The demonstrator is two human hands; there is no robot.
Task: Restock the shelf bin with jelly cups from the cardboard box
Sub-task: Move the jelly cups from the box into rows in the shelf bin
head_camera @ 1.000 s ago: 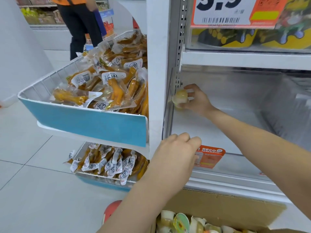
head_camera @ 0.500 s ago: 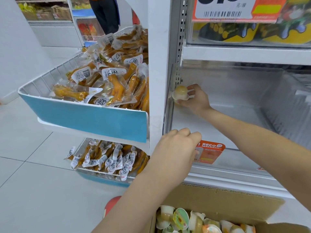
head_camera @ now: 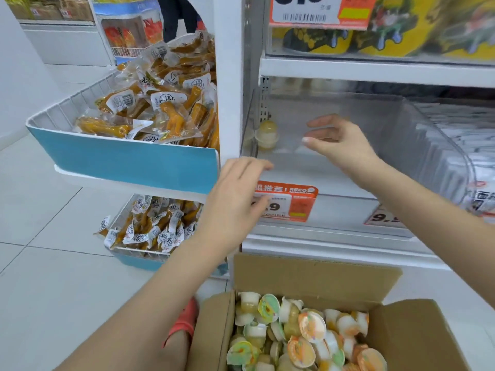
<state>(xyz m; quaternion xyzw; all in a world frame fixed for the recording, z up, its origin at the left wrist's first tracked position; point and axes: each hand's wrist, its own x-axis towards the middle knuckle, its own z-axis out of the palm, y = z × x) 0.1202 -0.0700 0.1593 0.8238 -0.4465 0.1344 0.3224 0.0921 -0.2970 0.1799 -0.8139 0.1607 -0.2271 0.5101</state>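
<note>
Right hand (head_camera: 336, 144) has let go of 1 jelly cup (head_camera: 266, 135), now in bin (head_camera: 401, 124) corner; fingers loose, empty. Left hand (head_camera: 235, 199) relaxed at bin front.

one yellow jelly cup (head_camera: 266, 135) sits dome-up in the clear shelf bin (head_camera: 401, 124), at its far left corner. open cardboard box (head_camera: 316, 274) below holds many jelly cups (head_camera: 302, 336), jumbled.

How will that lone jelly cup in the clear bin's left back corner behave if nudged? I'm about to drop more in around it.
The jelly cup seems to sit dome-up on its wider rim, so it probably resists tipping. It looks small and smooth, so it would likely slide on the clear bin. Knocked over, its rounded body may roll.
</note>
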